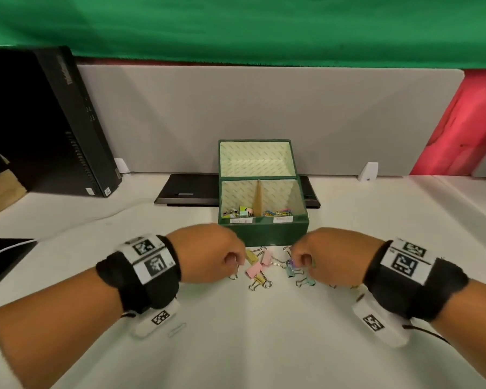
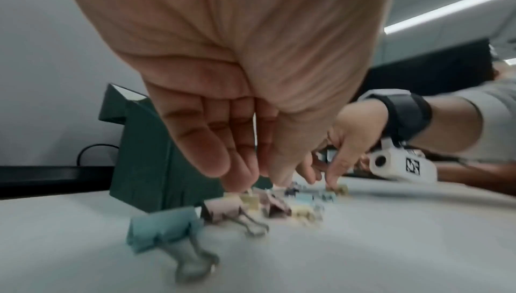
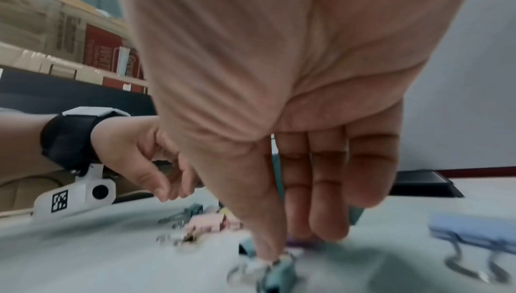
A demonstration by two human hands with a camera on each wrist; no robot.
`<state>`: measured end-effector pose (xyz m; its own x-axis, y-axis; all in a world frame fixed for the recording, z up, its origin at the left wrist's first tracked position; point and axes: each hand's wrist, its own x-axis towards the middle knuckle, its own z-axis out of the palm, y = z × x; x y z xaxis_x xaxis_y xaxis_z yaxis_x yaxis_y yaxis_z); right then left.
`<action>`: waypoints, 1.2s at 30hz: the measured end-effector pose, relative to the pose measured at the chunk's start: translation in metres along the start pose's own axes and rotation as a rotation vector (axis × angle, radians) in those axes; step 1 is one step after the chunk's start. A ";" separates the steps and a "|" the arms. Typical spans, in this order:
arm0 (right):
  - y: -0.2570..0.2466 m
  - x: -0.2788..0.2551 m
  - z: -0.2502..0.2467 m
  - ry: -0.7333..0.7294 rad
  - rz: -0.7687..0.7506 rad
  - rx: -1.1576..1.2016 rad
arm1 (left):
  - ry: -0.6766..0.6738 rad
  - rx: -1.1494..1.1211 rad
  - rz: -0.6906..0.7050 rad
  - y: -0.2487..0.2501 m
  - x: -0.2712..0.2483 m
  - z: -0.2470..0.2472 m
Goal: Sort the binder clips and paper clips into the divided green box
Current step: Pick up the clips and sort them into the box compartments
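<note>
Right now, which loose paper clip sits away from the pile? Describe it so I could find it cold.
Start at the green box at the back of the white table, then come toward the person past the pile of binder clips. The paper clip lies alone beside the left wrist's white camera mount, a pale bare wire loop, unlike the coloured binder clips.

Matt pastel binder clips point(image 1: 253, 270) with shiny wire handles; matt green box point(image 1: 264, 230), patterned paper lining.
</note>
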<state>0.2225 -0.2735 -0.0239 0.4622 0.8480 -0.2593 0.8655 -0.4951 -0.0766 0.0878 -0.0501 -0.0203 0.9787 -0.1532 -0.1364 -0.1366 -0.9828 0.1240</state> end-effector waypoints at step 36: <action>-0.012 0.004 0.025 0.031 0.064 0.004 | -0.164 0.192 -0.070 0.044 -0.018 0.031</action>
<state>0.2087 -0.2686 -0.0483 0.5225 0.8199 -0.2339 0.8331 -0.5493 -0.0648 0.0592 -0.0939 -0.0426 0.9512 -0.0834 -0.2972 -0.1114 -0.9907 -0.0784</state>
